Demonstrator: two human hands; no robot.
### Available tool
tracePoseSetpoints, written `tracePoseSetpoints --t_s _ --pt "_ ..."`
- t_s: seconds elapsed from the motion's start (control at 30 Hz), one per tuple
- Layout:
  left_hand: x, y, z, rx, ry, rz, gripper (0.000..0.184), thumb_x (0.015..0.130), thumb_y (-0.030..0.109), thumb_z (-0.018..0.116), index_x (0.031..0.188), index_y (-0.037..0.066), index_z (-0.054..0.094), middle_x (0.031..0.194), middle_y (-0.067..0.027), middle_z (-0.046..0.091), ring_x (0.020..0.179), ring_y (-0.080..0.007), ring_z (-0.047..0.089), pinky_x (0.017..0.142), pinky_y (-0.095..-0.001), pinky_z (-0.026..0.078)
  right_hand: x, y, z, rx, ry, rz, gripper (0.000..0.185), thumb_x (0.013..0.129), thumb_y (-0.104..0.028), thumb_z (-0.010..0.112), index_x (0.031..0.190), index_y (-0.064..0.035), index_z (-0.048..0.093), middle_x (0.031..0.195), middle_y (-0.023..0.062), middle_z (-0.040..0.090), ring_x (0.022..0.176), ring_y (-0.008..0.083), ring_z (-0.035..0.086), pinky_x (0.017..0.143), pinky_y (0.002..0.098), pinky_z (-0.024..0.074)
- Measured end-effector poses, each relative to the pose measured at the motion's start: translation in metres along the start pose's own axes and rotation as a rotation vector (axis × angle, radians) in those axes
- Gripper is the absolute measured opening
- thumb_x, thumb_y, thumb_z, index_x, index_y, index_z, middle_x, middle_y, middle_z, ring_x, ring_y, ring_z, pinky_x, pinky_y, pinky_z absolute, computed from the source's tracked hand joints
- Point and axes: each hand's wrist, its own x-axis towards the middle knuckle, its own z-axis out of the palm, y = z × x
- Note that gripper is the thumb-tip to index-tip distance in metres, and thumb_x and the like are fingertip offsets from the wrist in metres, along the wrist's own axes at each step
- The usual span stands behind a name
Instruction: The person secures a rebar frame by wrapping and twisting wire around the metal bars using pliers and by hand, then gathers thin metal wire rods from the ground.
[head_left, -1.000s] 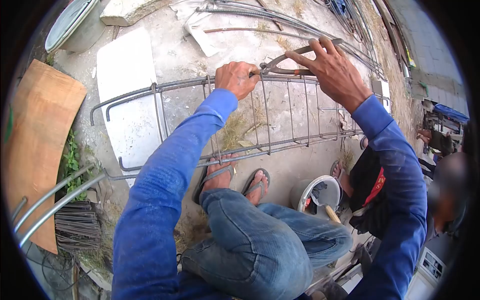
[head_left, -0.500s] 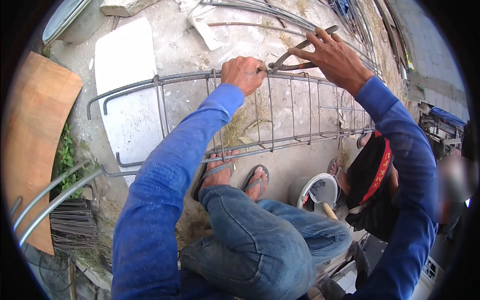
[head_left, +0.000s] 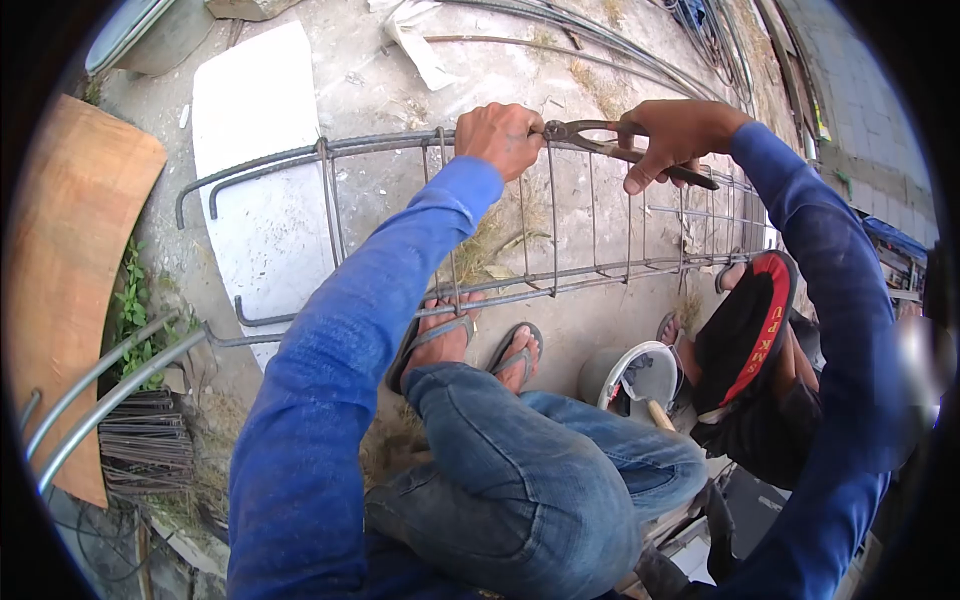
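Observation:
My left hand [head_left: 500, 140] is closed round the upper bar of a rebar cage [head_left: 390, 142], close to where a thin stirrup meets it. In my right hand [head_left: 678, 140] are dark metal pincers [head_left: 590, 138]. Their jaws touch the upper bar right beside my left fist, and their handles point right, spread somewhat apart with my fingers and thumb around them. Any wire between the jaws is too small to make out. The cage stretches across in front of my knees, with hooked bar ends at its left.
A white sheet [head_left: 262, 225] lies under the cage's left end. At left are a curved wooden board [head_left: 80, 270], bent pipes [head_left: 125, 400] and stacked thin rods [head_left: 147, 445]. A bucket [head_left: 665, 372] stands by another person in a black-and-red cap [head_left: 745, 335]. Long bars [head_left: 600, 45] lie behind.
My right hand has swung downward, turning the pincers so their handles go from slanting up to slanting down right. My left hand keeps its grip on the bar.

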Motion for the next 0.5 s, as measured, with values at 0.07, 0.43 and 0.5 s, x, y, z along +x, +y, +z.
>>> tracePoseSetpoints --t_s 0.07,0.43,0.5 --pt "0.002 -0.001 -0.001 -0.013 0.005 0.001 0.021 0.082 0.029 0.076 0.101 0.022 0.082 0.085 -0.0106 0.077 0.081 -0.031 0.074 0.078 -0.0438 0.057 0.013 0.015 -0.008 0.102 -0.098 -0.003 0.068 0.076 -0.035 0.089 0.123 0.0034 0.06 0.082 0.0096 0.067 0.065 0.0199 0.069 0.056 0.0346 0.0595" --pt "0.021 -0.014 -0.002 -0.004 -0.14 0.028 0.022 0.085 0.028 0.077 0.105 0.023 0.082 0.097 -0.0098 0.078 0.092 -0.031 0.074 0.084 -0.0424 0.058 0.001 -0.002 0.087 0.345 0.287 -0.073 0.048 0.082 -0.016 0.075 0.119 0.0038 0.053 0.08 0.0143 0.067 0.065 0.0222 0.069 0.059 0.0372 0.0554" --pt "0.015 -0.01 -0.004 0.027 -0.125 0.041 0.022 0.086 0.028 0.076 0.106 0.023 0.081 0.099 -0.0103 0.078 0.092 -0.031 0.074 0.085 -0.0429 0.059 0.008 0.003 0.111 0.296 0.464 -0.131 0.049 0.079 -0.016 0.074 0.12 0.0026 0.053 0.083 0.0187 0.069 0.076 0.03 0.072 0.076 0.0428 0.0552"
